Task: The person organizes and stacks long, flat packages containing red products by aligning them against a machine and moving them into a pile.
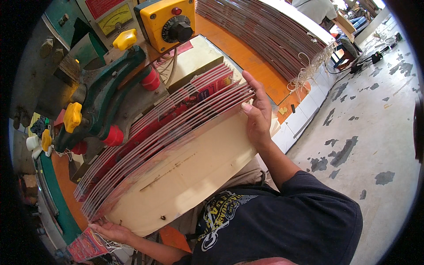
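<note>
A fanned stack of flat red printed card pieces [176, 118] with pale edges stands on edge in front of the machine. My right hand [259, 110] grips its far right end, thumb on the near side and fingers over the edges. At the near left end, my left hand [109, 230] holds the lower corner, its fingertips partly hidden by the stack. A cream table plate [176, 176] with rust marks lies between my arms. The machine's green clamp arms [104, 95], with yellow knobs [73, 117] and red rubber feet [114, 136], reach over the stack's far side.
A yellow control box [170, 22] with a black dial stands above. Behind it, a long pile of flat brown-edged pieces [265, 35] with loose white strings [302, 73] lies on the orange table [234, 42]. A red printed piece [86, 245] hangs beside my left hand. A person [316, 9] is at the back.
</note>
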Available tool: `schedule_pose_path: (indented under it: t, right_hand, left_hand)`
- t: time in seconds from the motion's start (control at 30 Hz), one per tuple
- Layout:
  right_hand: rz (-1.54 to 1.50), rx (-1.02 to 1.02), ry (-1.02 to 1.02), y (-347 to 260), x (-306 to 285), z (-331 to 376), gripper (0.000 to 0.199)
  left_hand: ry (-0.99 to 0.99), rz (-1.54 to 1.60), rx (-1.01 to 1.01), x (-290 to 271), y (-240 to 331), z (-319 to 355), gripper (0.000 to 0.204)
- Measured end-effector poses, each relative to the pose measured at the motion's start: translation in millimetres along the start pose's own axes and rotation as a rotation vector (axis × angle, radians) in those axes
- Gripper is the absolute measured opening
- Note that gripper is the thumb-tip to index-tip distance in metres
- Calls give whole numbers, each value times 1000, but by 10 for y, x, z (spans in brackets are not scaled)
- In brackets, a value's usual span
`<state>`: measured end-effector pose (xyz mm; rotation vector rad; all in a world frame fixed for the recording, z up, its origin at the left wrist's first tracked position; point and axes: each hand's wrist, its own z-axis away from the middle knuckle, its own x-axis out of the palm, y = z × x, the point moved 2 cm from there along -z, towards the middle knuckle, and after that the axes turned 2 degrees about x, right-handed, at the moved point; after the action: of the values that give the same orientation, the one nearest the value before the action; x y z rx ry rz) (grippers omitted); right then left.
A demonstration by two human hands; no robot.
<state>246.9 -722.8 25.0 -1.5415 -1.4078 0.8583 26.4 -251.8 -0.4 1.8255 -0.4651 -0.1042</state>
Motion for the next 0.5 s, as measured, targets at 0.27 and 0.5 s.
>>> schedule_pose_path:
  t: [0.27, 0.5]
  right_hand:
    - [23, 52, -1, -23, 10, 19, 62]
    - [-133, 83, -8, -118, 44, -76, 46]
  left_hand:
    - [9, -38, 52, 70, 43, 31, 65]
    - [-2, -11, 21, 63, 64, 39, 66]
